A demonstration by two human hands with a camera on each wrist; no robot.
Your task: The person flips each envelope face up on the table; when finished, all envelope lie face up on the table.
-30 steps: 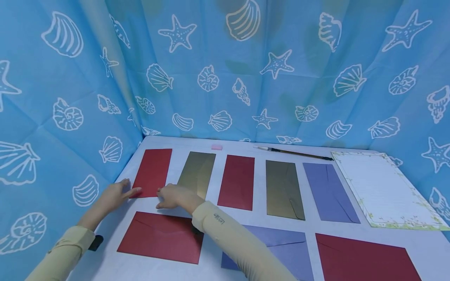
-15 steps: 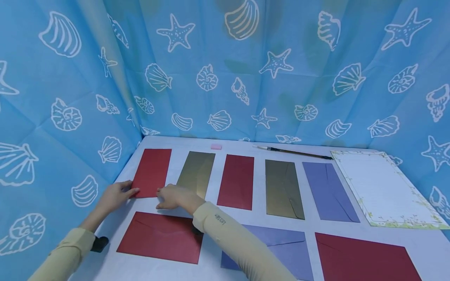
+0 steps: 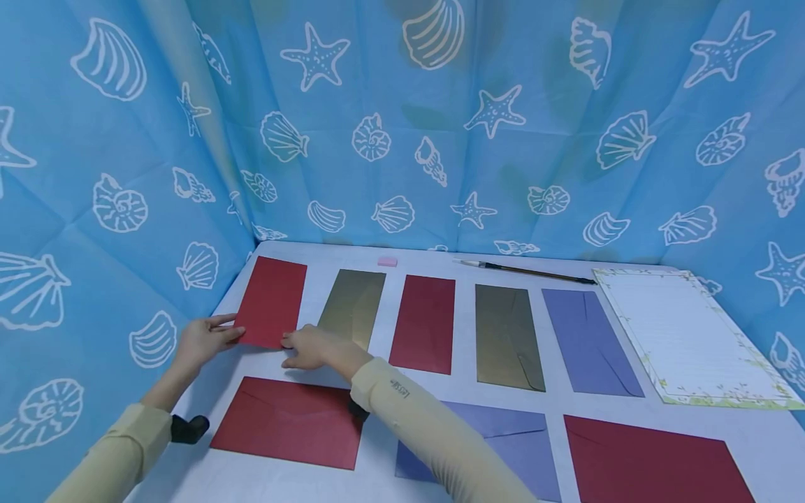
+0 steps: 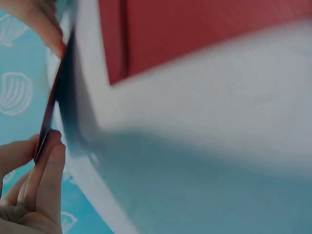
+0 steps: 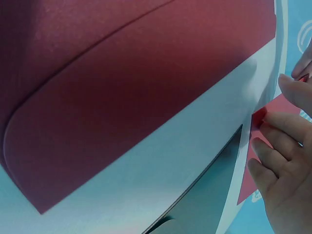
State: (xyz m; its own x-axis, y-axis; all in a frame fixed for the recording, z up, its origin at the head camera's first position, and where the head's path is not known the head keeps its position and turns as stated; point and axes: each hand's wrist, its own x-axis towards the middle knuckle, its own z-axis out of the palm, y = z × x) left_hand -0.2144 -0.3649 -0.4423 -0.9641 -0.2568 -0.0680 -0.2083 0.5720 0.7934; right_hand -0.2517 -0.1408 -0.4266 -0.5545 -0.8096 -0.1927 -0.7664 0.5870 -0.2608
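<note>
A red envelope (image 3: pixel 272 300) at the far left of the table is tilted, its near edge raised off the white cloth. My left hand (image 3: pixel 204 342) pinches its near left corner between thumb and fingers. At the near right corner, my right hand (image 3: pixel 317 347) pinches the paper too. Seen edge-on in the left wrist view, the envelope (image 4: pixel 48 107) runs as a thin dark line between both hands. The right wrist view has my right hand (image 5: pixel 287 161) with fingers curled at the envelope's corner. Closer to me lies another red envelope (image 3: pixel 289 423), flat.
Rightward in the back row lie a gold envelope (image 3: pixel 352 304), a red one (image 3: pixel 423 325), another gold one (image 3: pixel 509 335) and a purple one (image 3: pixel 591 342). A pink eraser-like block (image 3: pixel 387 262), a brush (image 3: pixel 528 271) and bordered paper (image 3: pixel 692 335) sit behind and right.
The far-left red envelope lay flat before; now its near edge has risen and it tilts. My left fingers have closed on its corner. The right hand has risen slightly with it.
</note>
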